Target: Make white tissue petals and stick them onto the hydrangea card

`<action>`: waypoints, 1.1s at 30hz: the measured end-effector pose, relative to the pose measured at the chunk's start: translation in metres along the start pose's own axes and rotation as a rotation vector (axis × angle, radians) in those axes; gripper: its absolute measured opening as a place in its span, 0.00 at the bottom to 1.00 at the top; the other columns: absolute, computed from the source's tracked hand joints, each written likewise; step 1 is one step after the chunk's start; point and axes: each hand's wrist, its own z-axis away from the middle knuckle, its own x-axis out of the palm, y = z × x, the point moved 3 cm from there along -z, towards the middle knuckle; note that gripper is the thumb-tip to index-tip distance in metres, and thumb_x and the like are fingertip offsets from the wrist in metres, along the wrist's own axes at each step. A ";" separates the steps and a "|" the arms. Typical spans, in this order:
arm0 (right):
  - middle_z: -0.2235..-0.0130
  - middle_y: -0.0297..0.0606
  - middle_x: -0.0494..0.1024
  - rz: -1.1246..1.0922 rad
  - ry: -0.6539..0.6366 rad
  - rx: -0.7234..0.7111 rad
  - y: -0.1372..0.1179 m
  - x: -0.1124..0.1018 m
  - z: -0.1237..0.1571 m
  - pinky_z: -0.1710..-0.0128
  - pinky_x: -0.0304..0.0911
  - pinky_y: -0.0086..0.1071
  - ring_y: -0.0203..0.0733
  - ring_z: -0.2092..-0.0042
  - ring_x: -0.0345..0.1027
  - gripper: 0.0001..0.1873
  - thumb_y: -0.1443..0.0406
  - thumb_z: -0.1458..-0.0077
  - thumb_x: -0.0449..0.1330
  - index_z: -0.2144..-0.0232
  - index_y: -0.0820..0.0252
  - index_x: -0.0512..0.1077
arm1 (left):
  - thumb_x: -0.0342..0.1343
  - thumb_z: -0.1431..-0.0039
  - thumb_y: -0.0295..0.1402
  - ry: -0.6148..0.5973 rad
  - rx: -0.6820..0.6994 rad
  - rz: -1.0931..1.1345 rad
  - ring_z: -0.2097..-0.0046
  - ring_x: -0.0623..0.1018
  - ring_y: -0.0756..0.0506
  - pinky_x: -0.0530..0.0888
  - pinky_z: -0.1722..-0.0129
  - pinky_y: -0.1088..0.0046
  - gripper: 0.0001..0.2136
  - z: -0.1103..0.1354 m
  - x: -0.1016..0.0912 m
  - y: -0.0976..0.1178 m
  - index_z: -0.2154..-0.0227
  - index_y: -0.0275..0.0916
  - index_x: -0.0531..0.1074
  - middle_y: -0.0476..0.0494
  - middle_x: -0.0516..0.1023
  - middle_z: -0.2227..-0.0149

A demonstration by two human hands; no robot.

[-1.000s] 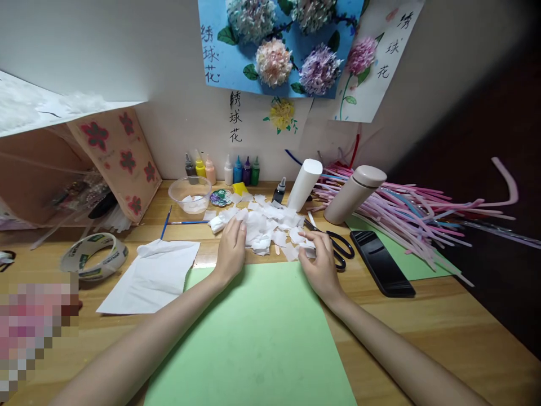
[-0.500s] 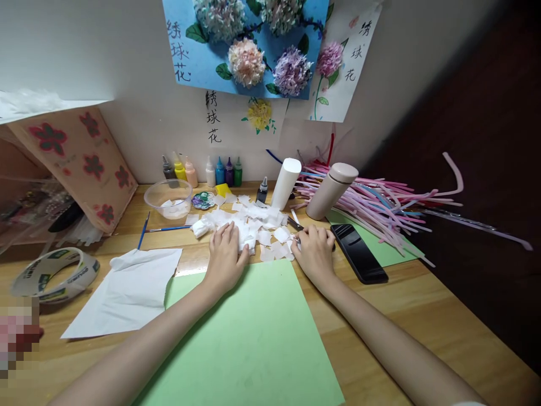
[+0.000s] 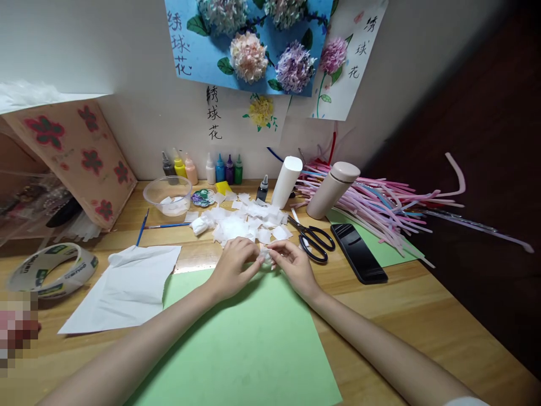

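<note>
One white paper scrap (image 3: 265, 255) sits between both hands, near the far end of the green sheet (image 3: 245, 338); the left hand (image 3: 231, 268) and right hand (image 3: 296, 270) appear to have their fingers pinched on it. Around that scrap, with the wall (image 3: 135, 56) at twelve o'clock, loose scraps (image 3: 240, 225) lie at eleven, scissors (image 3: 311, 235) between two and three, and a phone (image 3: 359, 254) at three. Shaping the scrap seems the step in hand; the next move calls for a light, steady pinch.
</note>
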 end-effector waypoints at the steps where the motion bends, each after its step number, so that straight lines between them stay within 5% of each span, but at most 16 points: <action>1: 0.66 0.36 0.72 -0.025 -0.019 0.017 0.002 0.001 0.000 0.72 0.66 0.28 0.34 0.71 0.66 0.12 0.59 0.50 0.62 0.65 0.60 0.70 | 0.45 0.38 0.38 0.005 -0.033 0.025 0.62 0.67 0.47 0.64 0.60 0.68 0.11 0.000 0.000 0.000 0.71 0.38 0.66 0.47 0.70 0.68; 14: 0.71 0.33 0.71 -0.090 -0.121 0.094 0.003 0.003 0.000 0.67 0.68 0.31 0.35 0.70 0.68 0.13 0.57 0.52 0.63 0.70 0.60 0.68 | 0.49 0.40 0.40 -0.003 -0.142 0.184 0.67 0.68 0.49 0.64 0.67 0.73 0.10 -0.001 0.003 -0.005 0.69 0.38 0.66 0.47 0.70 0.70; 20: 0.72 0.34 0.70 0.068 -0.244 0.035 -0.003 0.005 0.001 0.67 0.63 0.29 0.35 0.69 0.65 0.11 0.57 0.48 0.59 0.71 0.61 0.70 | 0.48 0.41 0.39 -0.012 -0.186 0.282 0.69 0.68 0.50 0.64 0.70 0.75 0.10 0.000 0.003 -0.007 0.72 0.38 0.62 0.49 0.70 0.70; 24: 0.75 0.32 0.68 0.140 -0.253 -0.014 -0.008 0.004 0.001 0.70 0.58 0.28 0.34 0.71 0.61 0.13 0.58 0.46 0.57 0.74 0.61 0.70 | 0.49 0.42 0.37 -0.022 -0.151 0.224 0.70 0.67 0.50 0.64 0.70 0.75 0.09 0.000 0.003 -0.007 0.74 0.38 0.62 0.50 0.68 0.72; 29: 0.77 0.31 0.67 0.184 -0.208 0.020 -0.003 0.002 0.000 0.72 0.56 0.27 0.33 0.74 0.59 0.13 0.58 0.46 0.57 0.75 0.62 0.71 | 0.51 0.42 0.36 0.173 -0.111 0.072 0.64 0.69 0.48 0.65 0.65 0.72 0.06 0.001 -0.002 -0.004 0.68 0.39 0.64 0.47 0.69 0.67; 33: 0.78 0.32 0.68 0.164 -0.150 0.046 0.001 0.000 -0.001 0.73 0.59 0.28 0.34 0.75 0.61 0.15 0.56 0.47 0.57 0.74 0.62 0.72 | 0.53 0.44 0.35 0.194 -0.011 -0.112 0.61 0.69 0.47 0.63 0.60 0.67 0.05 0.003 -0.002 0.003 0.67 0.40 0.70 0.46 0.71 0.66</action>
